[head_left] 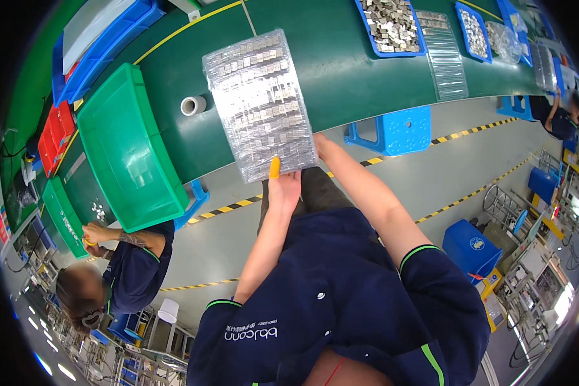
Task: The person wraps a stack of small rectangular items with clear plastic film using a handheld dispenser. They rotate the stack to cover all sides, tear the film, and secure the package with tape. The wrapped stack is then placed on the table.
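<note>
A film-wrapped stack of plastic trays [260,103] holds rows of small metal parts. It lies at the middle of the green table, its near end reaching past the front edge. My left hand [285,186] grips that near end; its thumb, in a yellow finger cot [275,167], presses on top and the other fingers are hidden underneath. At the near right corner, my right hand [321,148] is closed on the side of the stack, its fingers mostly hidden. Left of the stack stands a short white tube [193,105].
A large green bin [164,161] stands on the table [338,83] at the left, beside a co-worker [135,257] handling small parts. Blue trays of metal parts [392,26] and a clear slotted tray [447,67] lie at the right. A blue stool [399,132] is under the table edge.
</note>
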Demonstrator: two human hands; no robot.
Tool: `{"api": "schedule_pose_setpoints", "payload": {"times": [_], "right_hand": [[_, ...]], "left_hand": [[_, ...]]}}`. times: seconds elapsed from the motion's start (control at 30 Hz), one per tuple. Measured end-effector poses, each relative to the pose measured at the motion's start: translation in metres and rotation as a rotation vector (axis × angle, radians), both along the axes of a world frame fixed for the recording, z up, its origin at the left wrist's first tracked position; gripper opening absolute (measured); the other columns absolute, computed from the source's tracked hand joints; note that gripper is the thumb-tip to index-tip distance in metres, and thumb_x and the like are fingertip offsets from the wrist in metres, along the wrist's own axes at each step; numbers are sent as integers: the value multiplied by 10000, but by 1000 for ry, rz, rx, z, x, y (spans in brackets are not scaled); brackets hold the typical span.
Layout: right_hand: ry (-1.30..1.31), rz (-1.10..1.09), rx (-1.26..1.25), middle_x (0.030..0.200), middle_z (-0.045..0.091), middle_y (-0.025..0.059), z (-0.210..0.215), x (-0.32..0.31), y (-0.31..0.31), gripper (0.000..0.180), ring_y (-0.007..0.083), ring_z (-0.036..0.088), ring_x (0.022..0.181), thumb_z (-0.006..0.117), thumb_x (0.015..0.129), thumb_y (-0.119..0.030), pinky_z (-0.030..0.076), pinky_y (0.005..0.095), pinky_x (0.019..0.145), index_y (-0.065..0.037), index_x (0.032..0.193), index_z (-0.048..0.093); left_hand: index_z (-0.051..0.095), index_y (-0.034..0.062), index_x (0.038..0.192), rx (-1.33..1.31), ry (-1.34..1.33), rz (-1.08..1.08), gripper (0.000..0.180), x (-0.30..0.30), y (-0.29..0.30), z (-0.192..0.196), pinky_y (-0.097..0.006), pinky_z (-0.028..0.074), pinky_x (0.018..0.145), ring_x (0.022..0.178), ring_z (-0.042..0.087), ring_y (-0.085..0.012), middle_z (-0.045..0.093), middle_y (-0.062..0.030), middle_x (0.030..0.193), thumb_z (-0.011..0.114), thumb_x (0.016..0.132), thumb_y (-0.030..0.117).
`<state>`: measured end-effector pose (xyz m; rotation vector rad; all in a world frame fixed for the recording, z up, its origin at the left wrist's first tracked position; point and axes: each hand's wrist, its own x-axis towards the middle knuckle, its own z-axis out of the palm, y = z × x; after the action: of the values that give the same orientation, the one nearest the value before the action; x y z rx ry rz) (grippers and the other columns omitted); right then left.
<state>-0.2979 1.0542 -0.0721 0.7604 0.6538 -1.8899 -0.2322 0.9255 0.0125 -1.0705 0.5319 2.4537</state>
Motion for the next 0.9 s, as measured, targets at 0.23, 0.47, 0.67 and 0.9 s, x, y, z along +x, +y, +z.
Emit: {"api": "schedule_pose_setpoints", "payload": {"times": [0.23,0.47,0.67,0.9], "right_hand": [[-27,-16,-46,1033,609,147,6,5,-10,301,198,621,882,522,866,-188,518,335,768,24,1077,559],[-139,-93,-172,1033,611,149,13,37,-31,311,199,623,876,511,874,-207,519,338,768,24,1075,561],[-214,-131,-265,1032,612,151,18,66,-41,321,200,625,872,501,880,-224,519,341,767,25,1073,563],[-296,-239,-232,1025,617,149,12,66,-45,368,205,629,865,457,897,-279,518,352,776,23,1076,565]], "left_hand": [[407,109,1233,-257,-29,0,537,6,2,-7,-266,264,1002,1140,391,-129,448,5,1205,602,801,359],[429,129,1231,-300,-64,-83,497,49,-26,-8,-270,260,993,1146,395,-132,456,7,1235,583,814,351],[446,109,1208,-68,-234,-186,465,80,-67,13,-338,298,1012,1131,427,-182,469,-35,1229,587,819,322],[392,136,1264,-451,-234,-333,472,65,-102,49,-389,258,1028,1189,384,-208,367,-88,1314,578,842,239]]}}
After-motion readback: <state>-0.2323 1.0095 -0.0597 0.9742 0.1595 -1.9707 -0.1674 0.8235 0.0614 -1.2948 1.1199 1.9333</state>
